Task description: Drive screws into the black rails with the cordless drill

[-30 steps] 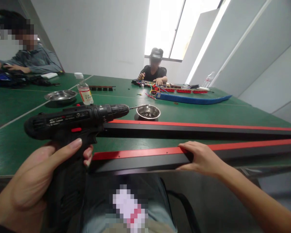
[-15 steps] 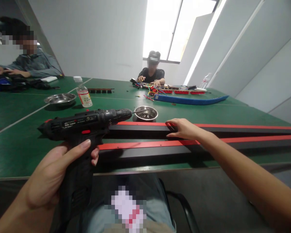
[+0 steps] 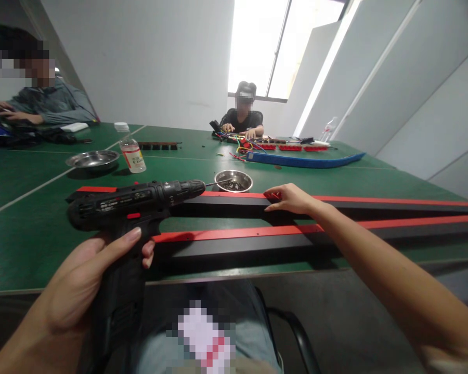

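Observation:
My left hand point(image 3: 89, 275) is wrapped round the handle of a black cordless drill point(image 3: 128, 205), its thin bit pointing right. Two long bars with red tops and black sides lie across the green table, the far bar point(image 3: 226, 203) and the near bar point(image 3: 234, 244). The fingers of my right hand point(image 3: 286, 198) grip the far bar, thumb on its near side and fingers over the red top. Just beyond the drill bit stands a small steel bowl point(image 3: 234, 182) with small dark pieces inside.
A steel dish point(image 3: 92, 160) and a plastic bottle point(image 3: 131, 153) stand at the left. Farther back lie a blue strip point(image 3: 304, 160) and coloured wires point(image 3: 244, 145). Two people sit at the table, one at the far side point(image 3: 244, 117), one at the left point(image 3: 50, 98).
The drill has moved slightly left and down in view. Behind it, the far bar's left end now shows. My right hand still grips that bar.

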Demonstrator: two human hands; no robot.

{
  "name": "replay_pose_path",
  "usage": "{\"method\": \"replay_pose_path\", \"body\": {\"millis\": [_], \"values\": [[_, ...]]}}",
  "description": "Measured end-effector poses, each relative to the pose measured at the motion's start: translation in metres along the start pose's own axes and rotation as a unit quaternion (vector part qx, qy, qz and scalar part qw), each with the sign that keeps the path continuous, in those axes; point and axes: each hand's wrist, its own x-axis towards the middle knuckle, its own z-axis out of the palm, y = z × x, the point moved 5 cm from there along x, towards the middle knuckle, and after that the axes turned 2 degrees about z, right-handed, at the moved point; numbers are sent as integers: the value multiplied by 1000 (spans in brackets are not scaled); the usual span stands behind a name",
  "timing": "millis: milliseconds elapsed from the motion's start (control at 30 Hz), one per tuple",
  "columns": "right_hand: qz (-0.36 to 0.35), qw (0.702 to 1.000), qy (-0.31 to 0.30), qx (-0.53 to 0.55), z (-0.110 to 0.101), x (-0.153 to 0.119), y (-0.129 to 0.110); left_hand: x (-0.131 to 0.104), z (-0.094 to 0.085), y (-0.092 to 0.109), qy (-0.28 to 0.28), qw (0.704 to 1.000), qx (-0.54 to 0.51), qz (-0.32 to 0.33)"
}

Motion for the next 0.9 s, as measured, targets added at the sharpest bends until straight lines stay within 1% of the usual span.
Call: {"method": "replay_pose_path", "body": {"millis": [133,233,333,400,533,600,733,833,900], "values": [[11,1000,4,4,0,0,4,-1,1,3,18,1000,-13,21],[9,1000,-4,4,3,3,2,2,-1,2,16,1000,-18,7],[9,1000,-21,10,12,13,-8,6,-3,2,3,999,-33,0],[7,999,-30,12,22,20,-17,7,-4,4,-1,999,-45,12],[15,1000,-3,13,35,29,-26,1,0,7,-5,998,-54,29],[13,1000,5,21,37,26,-26,-5,4,10,-1,998,-48,38],[-10,1000,-4,26,37,16,-24,-12,9,14,22,997,-47,62],[-27,999,3,37,35,11,-29,-10,10,13,16,997,-40,68],[-34,998,19,40,32,6,-35,-7,8,11,17,996,-52,68]]}}
